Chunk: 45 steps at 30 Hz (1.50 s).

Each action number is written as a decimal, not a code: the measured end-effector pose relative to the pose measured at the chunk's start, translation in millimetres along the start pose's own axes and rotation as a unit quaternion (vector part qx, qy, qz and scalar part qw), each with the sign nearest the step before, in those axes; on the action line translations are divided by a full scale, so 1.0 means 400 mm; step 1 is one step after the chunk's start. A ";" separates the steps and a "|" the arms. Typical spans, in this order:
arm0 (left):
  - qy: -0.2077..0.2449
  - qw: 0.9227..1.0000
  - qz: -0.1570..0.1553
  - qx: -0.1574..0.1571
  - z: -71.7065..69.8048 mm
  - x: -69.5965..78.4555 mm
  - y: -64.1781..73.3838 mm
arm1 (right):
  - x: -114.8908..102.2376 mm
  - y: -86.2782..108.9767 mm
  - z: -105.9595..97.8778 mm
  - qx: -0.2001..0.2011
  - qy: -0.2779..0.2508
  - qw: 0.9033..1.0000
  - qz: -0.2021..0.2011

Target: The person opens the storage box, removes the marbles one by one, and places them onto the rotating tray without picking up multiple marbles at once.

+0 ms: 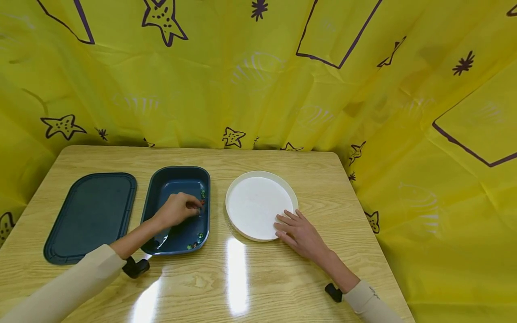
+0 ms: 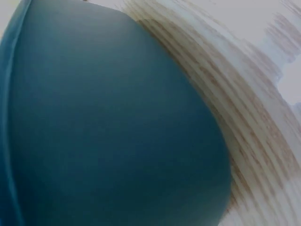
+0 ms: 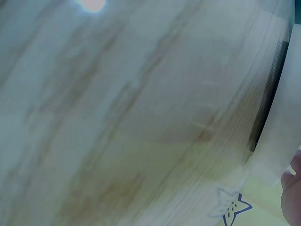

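Note:
My left hand (image 1: 179, 210) reaches into a deep dark blue rectangular tub (image 1: 169, 246), its fingers bent toward the right inner wall. Small shiny green and red pieces, like beads or glass gems (image 1: 200, 235), lie along that wall and in the near right corner. A red piece shows right at the fingertips; whether they pinch it is too small to tell. My right hand (image 1: 300, 235) rests with spread fingers on the near right rim of a round white tray (image 1: 258, 206). Only the tub's outer wall (image 2: 117, 117) fills the left wrist view. Fingertips touch the white rim (image 3: 277, 117) in the right wrist view.
A flat dark blue lid (image 1: 93, 215) lies left of the tub on the wood-grain table (image 1: 194, 287). Bare tabletop separates tub and tray. A yellow patterned curtain (image 1: 210, 80) hangs behind the table and along its right side.

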<state>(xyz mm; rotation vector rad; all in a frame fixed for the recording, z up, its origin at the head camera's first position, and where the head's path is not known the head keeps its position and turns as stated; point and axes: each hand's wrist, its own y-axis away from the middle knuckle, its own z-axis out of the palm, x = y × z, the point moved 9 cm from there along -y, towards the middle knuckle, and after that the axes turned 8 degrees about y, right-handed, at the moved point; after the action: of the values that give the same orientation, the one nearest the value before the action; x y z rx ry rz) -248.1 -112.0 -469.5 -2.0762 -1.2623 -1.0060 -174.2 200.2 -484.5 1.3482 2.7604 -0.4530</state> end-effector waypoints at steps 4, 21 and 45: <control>0.012 1.000 0.000 0.022 -0.023 0.010 0.004 | 0.000 0.001 0.000 0.001 -0.001 1.000 0.000; 0.086 0.993 0.038 0.076 -0.059 0.118 -0.041 | -0.003 0.001 0.000 0.003 0.005 1.000 -0.007; 0.111 0.992 0.039 0.043 0.035 0.180 -0.140 | -0.008 0.000 -0.002 0.014 0.006 1.000 -0.027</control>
<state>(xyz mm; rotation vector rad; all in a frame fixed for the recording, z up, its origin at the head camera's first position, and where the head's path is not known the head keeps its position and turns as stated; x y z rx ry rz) -272.2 -39.5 -417.8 -1.8752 -1.0846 -1.0933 -172.2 197.9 -483.2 1.2894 2.8171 -0.4903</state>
